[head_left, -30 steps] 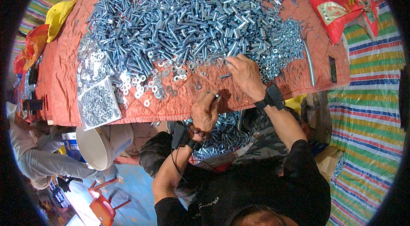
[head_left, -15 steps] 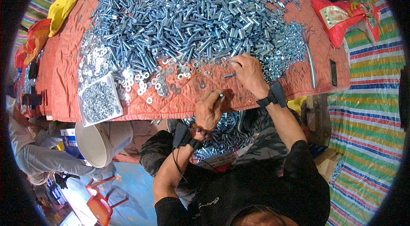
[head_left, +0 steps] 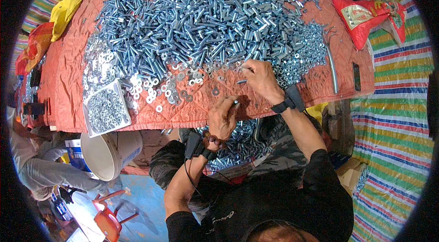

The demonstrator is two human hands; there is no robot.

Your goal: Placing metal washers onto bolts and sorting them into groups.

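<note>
My left hand (head_left: pixel 222 117) is closed at the front edge of the red quilted cloth (head_left: pixel 183 116), with the small round end of a metal bolt (head_left: pixel 236 102) poking out by the fingertips. Farther in and to the right, my right hand (head_left: pixel 262 80) has its fingers pinched together at the edge of the loose washers (head_left: pixel 221 77). Whatever they grip is too small to make out. A short metal piece (head_left: pixel 241 82) lies just under those fingers. One larger washer (head_left: pixel 216 91) rests apart from the rest, beyond my left hand.
A big heap of metal bolts and sleeves (head_left: pixel 192 18) covers the far side, with nuts (head_left: pixel 311 50) at its right. A white tray of washers (head_left: pixel 127 110) sits front left, above a white bucket (head_left: pixel 98 162). A red bag (head_left: pixel 359 20) lies far right. Another person's arm (head_left: pixel 59 173) shows lower left.
My right hand has shifted slightly left, its fingers closer to the washers. My left hand has stayed nearly still with the bolt.
</note>
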